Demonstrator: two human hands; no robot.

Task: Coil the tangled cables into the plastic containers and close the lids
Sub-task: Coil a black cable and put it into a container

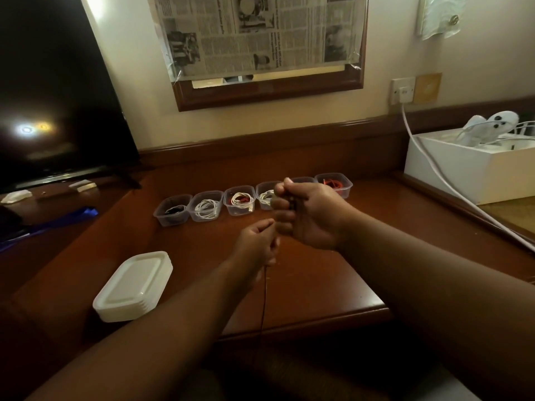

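The right hand [312, 215] is winding a thin dark cable [264, 296], fingers curled around its coil; the left hand [257, 241] is pinching the trailing length. Next likely needs an open container [302, 180].

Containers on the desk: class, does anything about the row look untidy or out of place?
One thing: in the third container from the left, a white cable's plug pokes over the front rim.

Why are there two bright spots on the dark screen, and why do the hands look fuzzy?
In the head view, the spots on the dark screen look like glare from lamps; the right hand and left hand are smeared by motion blur; the dim, warm room light leaves the table shadowy; the wide lens bends the wall edges.
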